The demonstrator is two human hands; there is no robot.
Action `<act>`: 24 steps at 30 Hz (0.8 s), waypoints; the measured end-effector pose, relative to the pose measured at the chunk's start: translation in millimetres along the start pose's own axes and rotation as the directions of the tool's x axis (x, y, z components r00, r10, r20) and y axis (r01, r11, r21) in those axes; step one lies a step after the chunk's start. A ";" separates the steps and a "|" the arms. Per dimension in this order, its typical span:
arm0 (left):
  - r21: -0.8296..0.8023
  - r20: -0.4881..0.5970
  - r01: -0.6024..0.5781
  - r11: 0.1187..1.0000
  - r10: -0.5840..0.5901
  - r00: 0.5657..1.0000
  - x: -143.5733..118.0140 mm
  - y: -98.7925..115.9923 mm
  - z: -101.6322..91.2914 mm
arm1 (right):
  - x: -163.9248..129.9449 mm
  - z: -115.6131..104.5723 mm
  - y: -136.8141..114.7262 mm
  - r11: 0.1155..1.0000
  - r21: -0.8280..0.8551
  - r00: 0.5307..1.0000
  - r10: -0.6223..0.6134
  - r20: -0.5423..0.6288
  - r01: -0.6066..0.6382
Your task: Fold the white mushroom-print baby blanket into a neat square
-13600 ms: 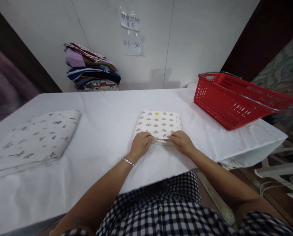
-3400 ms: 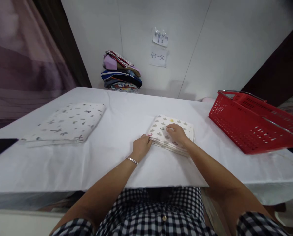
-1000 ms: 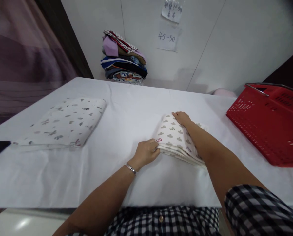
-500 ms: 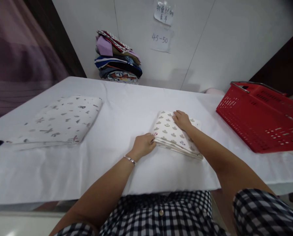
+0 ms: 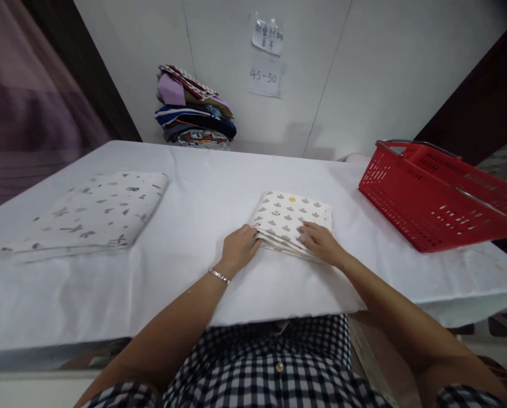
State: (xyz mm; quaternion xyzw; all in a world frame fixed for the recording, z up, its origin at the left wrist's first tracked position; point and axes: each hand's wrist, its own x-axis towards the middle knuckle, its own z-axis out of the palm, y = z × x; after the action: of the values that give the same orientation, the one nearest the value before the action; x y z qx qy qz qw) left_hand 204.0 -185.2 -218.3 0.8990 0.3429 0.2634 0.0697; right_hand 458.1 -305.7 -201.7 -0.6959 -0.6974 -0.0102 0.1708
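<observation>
A folded white cloth (image 5: 285,212) with grey, yellow and dark printed motifs lies in front of me on the white-covered table (image 5: 202,226). My left hand (image 5: 240,247) pinches its near left corner, thumb and fingers closed on the layers. Flat on the near right part of the same cloth rests my right hand (image 5: 320,241), fingers stretched out and pressing on the top. Farther left lies a second folded white cloth (image 5: 104,209) with a leaf-like print, touched by neither hand.
On the right of the table stands a red plastic basket (image 5: 423,198) with metal handles. A stack of folded fabrics (image 5: 198,107) sits behind the table's far edge, against the wall. Paper signs (image 5: 266,76) hang there. A pinkish curtain (image 5: 32,113) is at the left.
My right hand has slid from the far part of the cloth to its near right part. My left hand keeps its pinch on the corner. The whole view has shifted slightly.
</observation>
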 end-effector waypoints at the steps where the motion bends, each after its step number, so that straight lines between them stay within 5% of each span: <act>1: 0.017 -0.010 -0.001 1.000 0.001 1.000 0.1 0.9 1.0 | -5.9 0.2 -7.2 0.999 -0.006 0.999 -0.040 0.001 0.040; 7: 0.010 0.011 0.085 0.996 -0.085 0.996 -0.6 1.7 5.3 | -26.7 10.7 -21.6 0.959 -0.170 0.973 -0.231 -0.009 0.226; 19: -0.209 -0.210 0.029 0.977 -0.074 0.975 -15.5 -0.6 -3.2 | -29.3 11.7 -35.0 0.967 -0.213 0.986 -0.155 -0.060 0.139; 24: -0.353 -0.128 -0.014 0.935 -0.033 0.991 -14.9 -2.9 1.2 | -24.8 15.6 -46.2 0.976 -0.177 0.986 -0.144 -0.085 0.128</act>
State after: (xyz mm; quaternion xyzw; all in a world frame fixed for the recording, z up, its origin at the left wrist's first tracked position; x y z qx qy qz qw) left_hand 193.6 -192.8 -226.6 0.8509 0.2980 0.3790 0.2087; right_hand 408.9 -327.2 -212.3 -0.6573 -0.7308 -0.1157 0.1431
